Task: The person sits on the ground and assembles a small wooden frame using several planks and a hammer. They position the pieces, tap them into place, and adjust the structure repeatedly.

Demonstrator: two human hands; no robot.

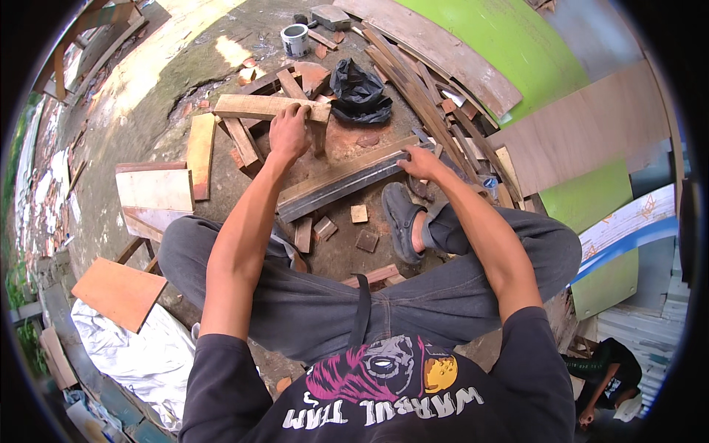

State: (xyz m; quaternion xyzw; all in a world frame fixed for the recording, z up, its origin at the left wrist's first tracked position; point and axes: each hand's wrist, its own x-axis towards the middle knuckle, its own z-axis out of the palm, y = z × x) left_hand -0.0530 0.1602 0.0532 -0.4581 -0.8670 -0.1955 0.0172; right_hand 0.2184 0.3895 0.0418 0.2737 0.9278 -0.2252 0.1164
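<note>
My left hand [289, 134] is closed over a short light wooden board [247, 108], fingers curled across its face. That board lies across other wood pieces, including a block [242, 140] slanting below it. My right hand [421, 160] grips the right end of a long wooden beam [343, 181] with a dark front face, its fingers bent over the top edge. The beam lies slanted on the ground in front of my crossed legs. Several small wood offcuts [359, 213] lie just below the beam, close to my right shoe [403, 221].
A black plastic bag [360, 92] and a paint can [295, 40] stand beyond the boards. Long wood strips [425, 103] and panels [583, 111] lie to the right. Boards [155, 189] and white cloth [140, 354] lie left. Another person [609, 376] crouches at the lower right.
</note>
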